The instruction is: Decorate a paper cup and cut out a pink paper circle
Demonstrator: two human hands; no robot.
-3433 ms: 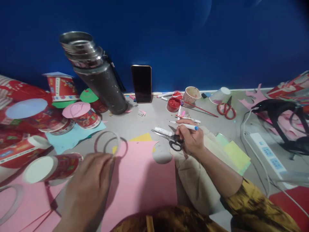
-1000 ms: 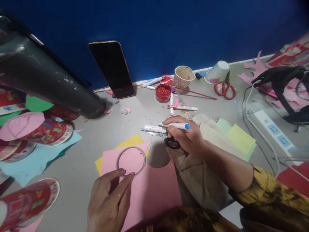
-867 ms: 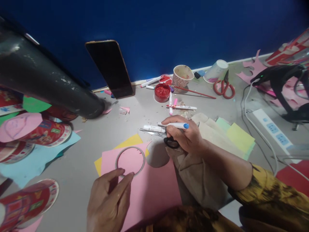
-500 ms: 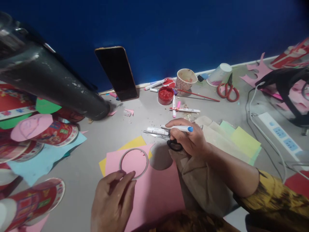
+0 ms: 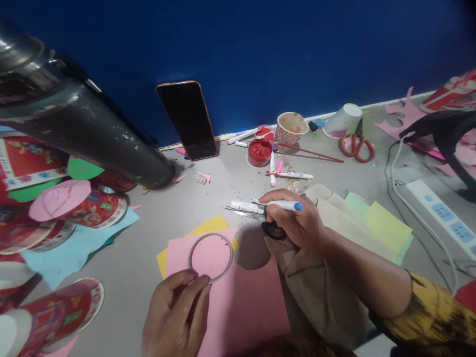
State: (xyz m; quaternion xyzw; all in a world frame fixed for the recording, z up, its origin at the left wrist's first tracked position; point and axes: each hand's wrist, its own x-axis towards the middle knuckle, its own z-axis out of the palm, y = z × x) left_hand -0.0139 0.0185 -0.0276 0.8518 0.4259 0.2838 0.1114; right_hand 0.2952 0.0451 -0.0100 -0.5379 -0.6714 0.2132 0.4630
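My left hand (image 5: pixel 176 310) is closed, its fingertips pinching the near edge of a thin pale ring (image 5: pixel 231 255). The ring lies flat on a pink sheet of paper (image 5: pixel 241 302), which overlaps a yellow sheet (image 5: pixel 210 225). Beside the ring, a round grey patch in the pink sheet looks like a cut-out. My right hand (image 5: pixel 297 225) grips a white marker (image 5: pixel 282 204) with a blue end, held nearly level, its tip pointing left. Just under that hand lie black-handled scissors (image 5: pixel 273 230) and a white capped tube (image 5: pixel 245 206).
A phone (image 5: pixel 188 121) leans against the blue wall beside a dark flask (image 5: pixel 107 126). Behind my hands are a red paint pot (image 5: pixel 259 152), a paper cup (image 5: pixel 292 130), several markers and red-handled scissors (image 5: pixel 357 148). Decorated red cups (image 5: pixel 70 307) stand left; a power strip (image 5: pixel 442 213) lies right.
The view has shifted slightly, so everything sits a little lower and further right. Both hands keep their hold on the ring and the marker, with hardly any movement over the paper.
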